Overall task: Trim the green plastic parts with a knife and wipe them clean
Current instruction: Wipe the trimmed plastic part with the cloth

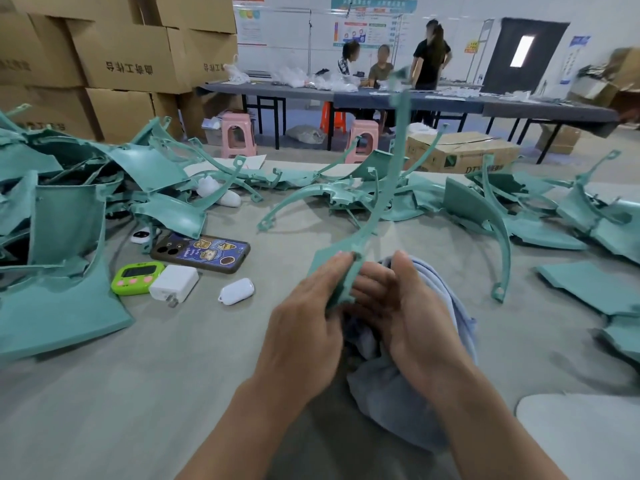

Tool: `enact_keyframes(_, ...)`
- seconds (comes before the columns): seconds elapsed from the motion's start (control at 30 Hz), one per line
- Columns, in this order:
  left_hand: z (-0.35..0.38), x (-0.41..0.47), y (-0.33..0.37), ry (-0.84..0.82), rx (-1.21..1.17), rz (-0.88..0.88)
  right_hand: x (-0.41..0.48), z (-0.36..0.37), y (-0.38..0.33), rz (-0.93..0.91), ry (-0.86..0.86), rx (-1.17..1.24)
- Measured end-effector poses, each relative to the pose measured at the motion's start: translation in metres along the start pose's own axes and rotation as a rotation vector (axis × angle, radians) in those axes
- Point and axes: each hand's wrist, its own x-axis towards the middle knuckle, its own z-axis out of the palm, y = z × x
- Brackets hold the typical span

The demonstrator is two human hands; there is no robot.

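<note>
We note the left hand [304,323] pinching the wide base of one green part [388,188] at frame centre, above the worktop [173,375]. Its long axis rises away toward upper centre. The right hand [408,317] lies just right of the base, fingers fairly straight against it, cloth [391,393] draped beneath. We read "DT" on a carton [460,154] right of centre.

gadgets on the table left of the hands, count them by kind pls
phone: 1
lime timer: 1
white charger plug: 1
white pod case: 1
half-hidden white gadget: 1
total: 5
</note>
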Motion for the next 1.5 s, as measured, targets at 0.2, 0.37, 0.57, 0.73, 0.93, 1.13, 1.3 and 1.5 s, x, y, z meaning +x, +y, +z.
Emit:
enact_keyframes(0.2,-0.012,0.017,-0.028,0.374,-0.366,-0.574,0.007,-0.036,-0.009,-0.438,0.301,-1.185)
enact_keyframes(0.37,-0.025,0.02,-0.045,0.36,-0.459,-0.725,-0.008,-0.016,0.0,-0.77,0.472,-1.528)
enact_keyframes(0.57,-0.03,0.021,-0.053,0.359,-0.427,-0.714,-0.009,0.011,0.023,-0.367,0.134,-1.716)
enact_keyframes(0.73,-0.029,0.02,-0.05,0.355,-0.577,-0.7,0.003,-0.016,0.014,-0.256,0.44,-1.741)
enact_keyframes(0.93,-0.028,0.021,-0.049,0.345,-0.493,-0.701,-0.008,0.0,0.017,-0.234,0.369,-1.838)
enact_keyframes(1.13,-0.028,0.02,-0.052,0.261,-0.376,-0.706,-0.003,-0.005,0.02,-0.112,0.261,-1.795)
enact_keyframes(1.3,-0.028,0.018,-0.051,0.265,-0.465,-0.69,0.0,-0.026,0.003,-0.455,0.622,-1.775)
enact_keyframes(1.5,-0.026,0.019,-0.042,0.289,-0.609,-0.632,0.005,-0.05,-0.006,-0.514,0.455,-1.45)
